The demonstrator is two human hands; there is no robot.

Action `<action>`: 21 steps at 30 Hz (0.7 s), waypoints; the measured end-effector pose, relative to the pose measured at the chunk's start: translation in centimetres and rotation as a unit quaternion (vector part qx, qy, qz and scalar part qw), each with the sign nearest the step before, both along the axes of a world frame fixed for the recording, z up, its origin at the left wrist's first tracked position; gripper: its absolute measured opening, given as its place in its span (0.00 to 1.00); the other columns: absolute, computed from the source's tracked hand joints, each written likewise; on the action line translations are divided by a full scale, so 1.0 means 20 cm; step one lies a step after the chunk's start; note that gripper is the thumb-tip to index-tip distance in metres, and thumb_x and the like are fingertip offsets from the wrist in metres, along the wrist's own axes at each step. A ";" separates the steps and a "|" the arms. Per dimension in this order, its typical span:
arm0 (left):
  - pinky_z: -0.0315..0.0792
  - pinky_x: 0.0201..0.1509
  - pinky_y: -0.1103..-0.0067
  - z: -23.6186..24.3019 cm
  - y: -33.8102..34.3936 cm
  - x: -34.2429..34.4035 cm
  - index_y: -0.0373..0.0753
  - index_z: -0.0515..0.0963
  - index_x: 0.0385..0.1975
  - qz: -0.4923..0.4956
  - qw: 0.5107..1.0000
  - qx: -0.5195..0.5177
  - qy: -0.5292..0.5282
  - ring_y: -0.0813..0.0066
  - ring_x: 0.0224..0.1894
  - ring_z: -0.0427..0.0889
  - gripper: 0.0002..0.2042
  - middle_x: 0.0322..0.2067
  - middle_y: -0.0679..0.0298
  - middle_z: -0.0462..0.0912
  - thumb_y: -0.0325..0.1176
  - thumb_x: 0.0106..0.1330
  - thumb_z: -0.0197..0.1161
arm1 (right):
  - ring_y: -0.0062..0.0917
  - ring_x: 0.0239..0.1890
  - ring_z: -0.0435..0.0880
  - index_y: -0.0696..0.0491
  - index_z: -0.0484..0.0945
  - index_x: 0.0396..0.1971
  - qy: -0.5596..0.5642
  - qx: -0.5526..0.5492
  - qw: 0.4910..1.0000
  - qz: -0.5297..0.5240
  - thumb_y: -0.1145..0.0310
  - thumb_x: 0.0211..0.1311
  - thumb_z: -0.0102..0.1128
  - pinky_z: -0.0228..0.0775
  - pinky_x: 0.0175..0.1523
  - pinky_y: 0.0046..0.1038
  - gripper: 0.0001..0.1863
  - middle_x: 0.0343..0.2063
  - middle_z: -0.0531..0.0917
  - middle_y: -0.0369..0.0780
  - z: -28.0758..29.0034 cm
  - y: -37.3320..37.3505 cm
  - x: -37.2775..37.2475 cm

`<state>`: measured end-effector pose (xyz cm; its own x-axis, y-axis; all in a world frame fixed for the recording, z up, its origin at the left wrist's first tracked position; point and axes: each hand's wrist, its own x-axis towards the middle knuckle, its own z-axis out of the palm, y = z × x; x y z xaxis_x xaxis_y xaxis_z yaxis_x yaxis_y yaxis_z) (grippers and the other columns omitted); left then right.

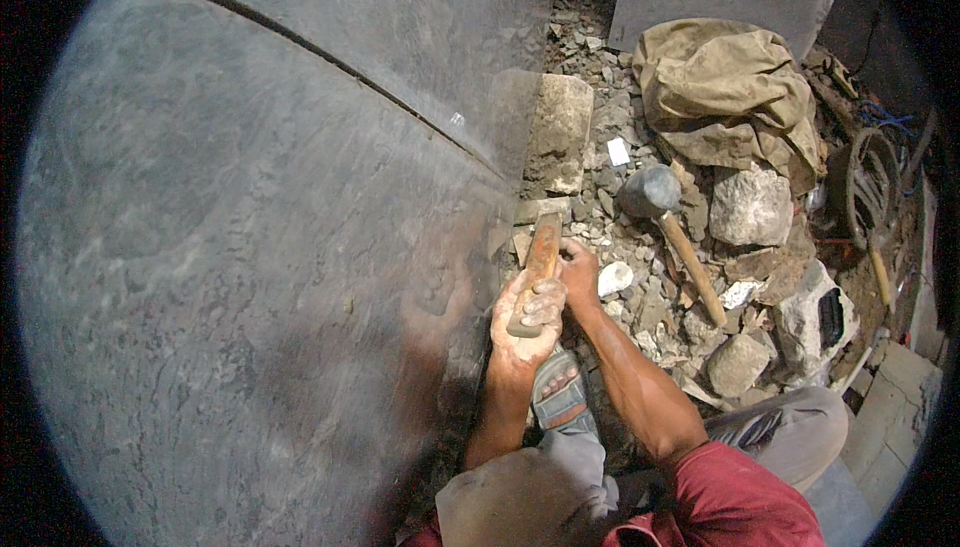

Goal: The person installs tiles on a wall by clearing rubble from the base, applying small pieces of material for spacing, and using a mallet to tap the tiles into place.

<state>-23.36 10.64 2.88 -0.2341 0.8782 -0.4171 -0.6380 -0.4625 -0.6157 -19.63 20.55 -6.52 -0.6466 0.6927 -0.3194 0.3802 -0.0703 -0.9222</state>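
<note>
Gripping one narrow bar (546,247), orange-brown and worn, the left hand (527,315) is wrapping its fingers around the near part; the bar is lying along the palm, and its far end is pointing away from the person, toward one small pale block (541,209); whether the two are touching, I cannot tell. One right hand (578,272) is resting just beside the bar's far half, on its right, its fingers curling narrowly; whether they are pinching anything, I cannot tell. One large dark grey surface (250,247) is filling the left side, and one dark seam (330,55) is crossing its upper part; one tall pale block (562,132) is standing against its edge, beyond the hands. Rubble (655,312) is covering the ground to the right; on it one mallet (692,270) is lying, its dark head pointing away and its wooden handle slanting back toward the person; one white card (618,152) is lying near the head, and one white stone (615,277) is sitting near the right hand. One tan cloth (725,97) is lying crumpled farther off; one sandalled foot (560,387) is showing below the hands.
</note>
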 end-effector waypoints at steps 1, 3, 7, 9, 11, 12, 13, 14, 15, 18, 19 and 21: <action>0.66 0.16 0.84 0.01 0.01 0.00 0.24 0.55 0.53 -0.001 1.000 0.000 0.000 0.76 0.20 0.67 0.23 0.27 0.61 0.64 0.33 0.65 0.48 | 0.20 0.30 0.80 0.56 0.80 0.37 0.000 0.000 1.000 -0.001 0.73 0.49 0.61 0.70 0.37 0.24 0.12 0.27 0.83 0.40 0.00 0.00 0.00; 0.65 0.16 0.84 0.02 0.01 0.00 0.24 0.56 0.53 -0.003 1.000 -0.019 -0.008 0.77 0.19 0.66 0.22 0.26 0.61 0.64 0.34 0.65 0.48 | 0.21 0.30 0.80 0.57 0.80 0.36 -0.012 -0.079 0.996 -0.035 0.74 0.51 0.59 0.70 0.38 0.25 0.11 0.28 0.83 0.41 0.01 -0.03 -0.02; 0.65 0.16 0.84 0.00 -0.01 0.01 0.24 0.56 0.53 0.005 1.000 -0.024 -0.007 0.77 0.19 0.66 0.23 0.26 0.62 0.64 0.34 0.65 0.48 | 0.21 0.30 0.80 0.58 0.80 0.36 -0.007 -0.050 0.999 -0.017 0.74 0.53 0.57 0.70 0.38 0.26 0.11 0.28 0.83 0.41 0.03 -0.03 -0.02; 0.65 0.17 0.84 0.00 0.00 0.01 0.24 0.56 0.53 0.003 1.000 -0.017 -0.011 0.77 0.19 0.66 0.23 0.27 0.62 0.64 0.35 0.65 0.48 | 0.22 0.30 0.80 0.58 0.79 0.37 0.039 0.012 0.999 -0.026 0.74 0.54 0.55 0.70 0.37 0.26 0.11 0.28 0.83 0.41 0.00 -0.02 -0.03; 0.65 0.17 0.83 0.00 0.01 0.01 0.23 0.56 0.53 -0.002 1.000 -0.012 -0.009 0.77 0.19 0.66 0.23 0.27 0.62 0.64 0.35 0.65 0.48 | 0.22 0.31 0.80 0.58 0.79 0.37 0.031 -0.017 0.999 -0.023 0.74 0.54 0.55 0.70 0.38 0.26 0.11 0.28 0.83 0.41 0.00 0.01 -0.02; 0.65 0.17 0.83 0.01 0.02 0.01 0.23 0.57 0.53 -0.007 1.000 -0.007 -0.007 0.77 0.19 0.66 0.23 0.27 0.62 0.64 0.36 0.65 0.48 | 0.22 0.31 0.80 0.58 0.79 0.37 0.022 -0.046 0.999 -0.020 0.74 0.54 0.54 0.70 0.39 0.25 0.10 0.29 0.83 0.41 0.00 0.02 0.00; 0.65 0.17 0.83 0.01 0.00 0.00 0.23 0.57 0.53 -0.004 1.000 -0.010 -0.007 0.77 0.19 0.66 0.23 0.27 0.62 0.64 0.36 0.65 0.48 | 0.27 0.31 0.81 0.58 0.79 0.36 -0.006 -0.051 0.999 0.000 0.73 0.53 0.55 0.70 0.39 0.28 0.11 0.29 0.83 0.43 0.09 0.04 0.01; 0.65 0.17 0.83 0.02 -0.01 0.00 0.24 0.58 0.50 -0.002 1.000 0.003 -0.009 0.77 0.20 0.66 0.21 0.27 0.61 0.64 0.35 0.65 0.48 | 0.27 0.31 0.81 0.58 0.79 0.36 -0.006 -0.054 0.999 0.003 0.73 0.53 0.55 0.70 0.39 0.28 0.11 0.29 0.83 0.43 0.08 0.03 0.03; 0.66 0.18 0.83 0.03 0.00 0.00 0.25 0.59 0.48 -0.004 1.000 0.020 -0.014 0.76 0.22 0.66 0.19 0.27 0.61 0.64 0.34 0.65 0.48 | 0.30 0.32 0.80 0.58 0.79 0.34 -0.004 0.003 0.998 0.056 0.72 0.52 0.55 0.70 0.40 0.30 0.10 0.28 0.82 0.45 0.06 0.04 0.07; 0.66 0.18 0.82 -0.03 -0.02 -0.01 0.25 0.59 0.48 -0.007 1.000 0.026 -0.003 0.75 0.22 0.66 0.19 0.27 0.60 0.64 0.34 0.65 0.48 | 0.41 0.34 0.77 0.57 0.79 0.32 -0.011 0.121 0.976 0.180 0.69 0.48 0.58 0.69 0.42 0.36 0.11 0.28 0.78 0.47 0.01 0.05 0.16; 0.66 0.18 0.83 -0.02 -0.03 -0.02 0.26 0.59 0.47 -0.010 0.999 0.030 0.007 0.76 0.22 0.66 0.18 0.28 0.60 0.64 0.34 0.64 0.49 | 0.41 0.35 0.76 0.56 0.79 0.32 0.006 0.198 0.959 0.201 0.69 0.47 0.59 0.68 0.43 0.36 0.11 0.29 0.77 0.47 0.07 0.03 0.15; 0.66 0.18 0.83 -0.02 -0.08 -0.02 0.26 0.59 0.46 -0.009 1.000 0.024 -0.004 0.76 0.22 0.66 0.18 0.28 0.60 0.64 0.34 0.64 0.49 | 0.44 0.35 0.74 0.56 0.77 0.35 0.035 0.280 0.929 0.238 0.69 0.45 0.62 0.67 0.44 0.37 0.14 0.30 0.74 0.48 0.01 -0.04 0.15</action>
